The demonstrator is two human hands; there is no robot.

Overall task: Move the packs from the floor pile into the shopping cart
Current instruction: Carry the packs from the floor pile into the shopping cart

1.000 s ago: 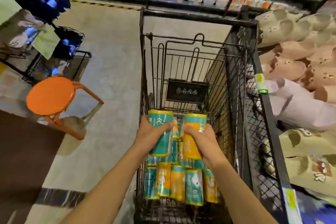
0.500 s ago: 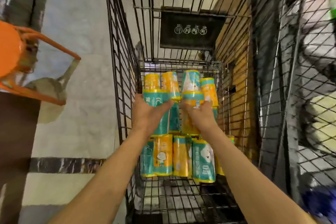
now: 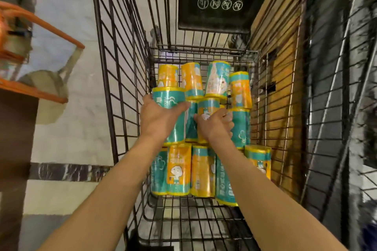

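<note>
Both my arms reach down into the black wire shopping cart (image 3: 114,79). My left hand (image 3: 159,120) grips a teal pack (image 3: 169,98) with a yellow rim, held low in the middle row of the cart. My right hand (image 3: 215,126) grips an orange and teal pack (image 3: 208,106) just to its right. Behind them stands a back row of packs (image 3: 217,79), orange and teal. In front lies a near row of packs (image 3: 179,169) on the cart floor. The floor pile is out of view.
An orange stool (image 3: 40,24) stands on the pale floor to the left of the cart. A black sign plate (image 3: 220,4) hangs on the cart's far end. A brown wooden panel (image 3: 277,79) and dark mesh racks (image 3: 342,87) line the right side.
My head has tilted down and closer to the cart. Both hands have lowered their packs deeper into the cart, onto the middle row between the back and near packs.
</note>
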